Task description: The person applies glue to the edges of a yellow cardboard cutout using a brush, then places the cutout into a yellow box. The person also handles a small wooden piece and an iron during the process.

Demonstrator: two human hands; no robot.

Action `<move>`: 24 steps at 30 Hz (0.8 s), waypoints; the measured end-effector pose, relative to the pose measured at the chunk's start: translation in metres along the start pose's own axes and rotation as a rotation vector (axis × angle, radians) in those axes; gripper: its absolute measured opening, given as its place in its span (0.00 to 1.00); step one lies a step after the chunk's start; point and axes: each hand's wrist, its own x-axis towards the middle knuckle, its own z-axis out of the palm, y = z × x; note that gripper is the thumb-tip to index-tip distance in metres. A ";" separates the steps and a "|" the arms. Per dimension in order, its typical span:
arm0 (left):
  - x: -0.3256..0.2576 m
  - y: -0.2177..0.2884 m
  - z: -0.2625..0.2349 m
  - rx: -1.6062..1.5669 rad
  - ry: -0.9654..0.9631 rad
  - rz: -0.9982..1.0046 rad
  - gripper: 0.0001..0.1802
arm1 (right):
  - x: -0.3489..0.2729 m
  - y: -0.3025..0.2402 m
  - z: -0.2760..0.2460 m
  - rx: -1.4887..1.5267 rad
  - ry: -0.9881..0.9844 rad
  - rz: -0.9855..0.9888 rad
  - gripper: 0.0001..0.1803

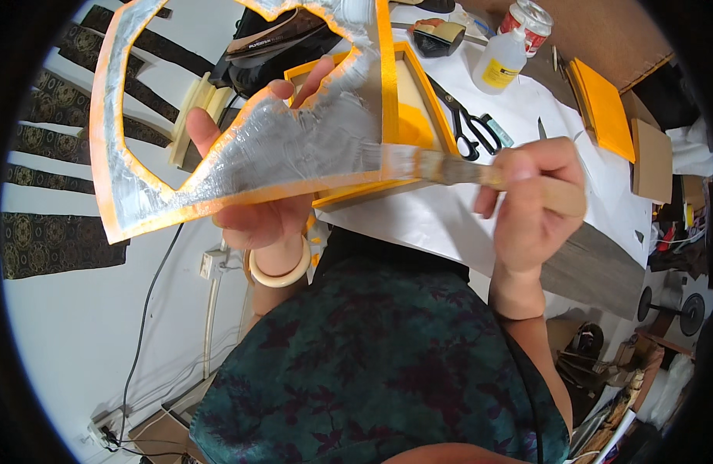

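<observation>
- We are seeing the orange frame piece (240,166) running out past the picture's top edge, so its upper part is cut off.
- We are losing most of the left hand (256,193) behind that piece; only fingertips and palm are showing.
- The brush (449,166) is blurring, and its handle end is hiding inside the right hand (530,197).
- The orange box (414,108) is lying partly covered by the frame piece.
- The iron (275,39) is being cropped at the top.
</observation>
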 end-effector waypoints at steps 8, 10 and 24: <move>-0.002 0.005 0.002 -0.091 0.013 -0.056 0.43 | 0.018 0.016 -0.009 0.099 -0.009 0.017 0.15; -0.001 0.003 0.000 -0.090 0.013 -0.068 0.43 | 0.012 -0.004 -0.009 0.114 0.057 0.049 0.16; -0.004 0.006 -0.004 -0.070 -0.081 -0.108 0.43 | 0.035 0.014 -0.002 0.106 -0.034 -0.035 0.13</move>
